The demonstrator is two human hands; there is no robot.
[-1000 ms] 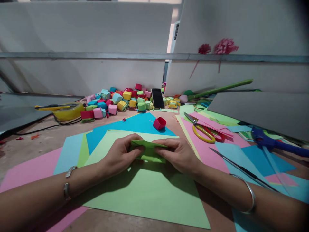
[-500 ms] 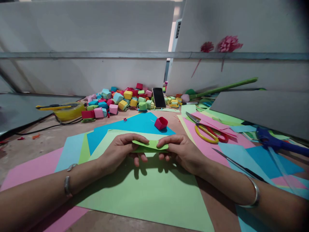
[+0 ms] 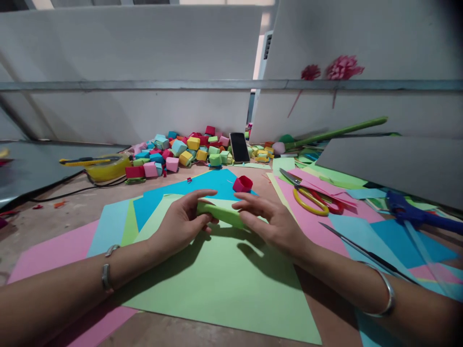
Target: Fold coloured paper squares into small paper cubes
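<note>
A folded strip of bright green paper [image 3: 226, 215] is held above a large pale green sheet [image 3: 224, 284]. My left hand [image 3: 186, 217] pinches the strip's left end between thumb and fingers. At the other end, my right hand [image 3: 273, 219] has its fingers spread and loosely bent, with the thumb side at or very near the paper; I cannot tell if it touches. Just beyond the hands, a small open red paper box [image 3: 242, 183] rests on a blue sheet [image 3: 217, 179].
Behind lie a heap of small coloured paper boxes [image 3: 186, 149] and a phone [image 3: 239, 147]. Yellow tape [image 3: 106, 168] with a cutter [image 3: 83, 161] is at left. To the right are scissors [image 3: 307, 195], a thin pointed blade [image 3: 361, 248] and a blue glue gun [image 3: 408, 212].
The green strip has been folded narrower and tilts down to the right. My right hand has loosened its pinch and spread its fingers, while my left still grips. The view has shifted slightly.
</note>
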